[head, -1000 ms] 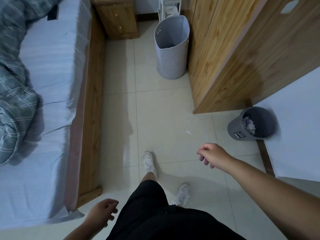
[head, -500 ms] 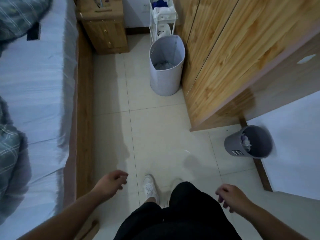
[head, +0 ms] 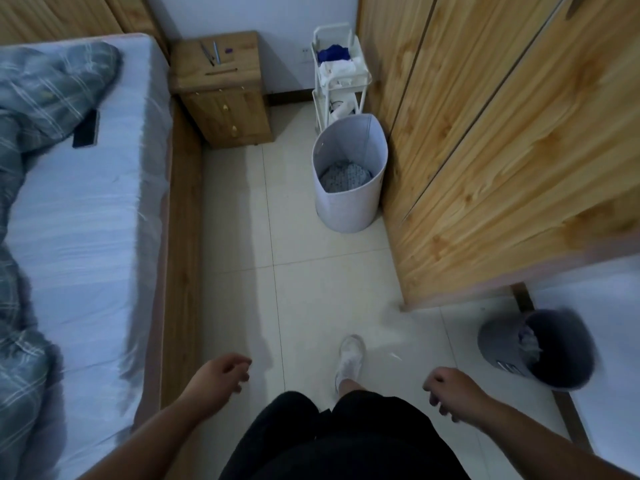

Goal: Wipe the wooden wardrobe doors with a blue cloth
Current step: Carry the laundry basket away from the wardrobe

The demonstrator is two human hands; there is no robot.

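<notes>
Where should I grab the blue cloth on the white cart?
Probably pinch its bunched top, coming from above: the blue cloth lies heaped in the cart's open top tray, whose rim blocks the sides.

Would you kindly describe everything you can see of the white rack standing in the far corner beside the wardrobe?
The white rack is a slim, upright frame of thin bars with at least two tray tiers. Its top tier holds a crumpled blue cloth and white fabric; the lower tier holds more pale items. It stands against the wall, close beside the wardrobe, its base hidden behind the white hamper.
</notes>
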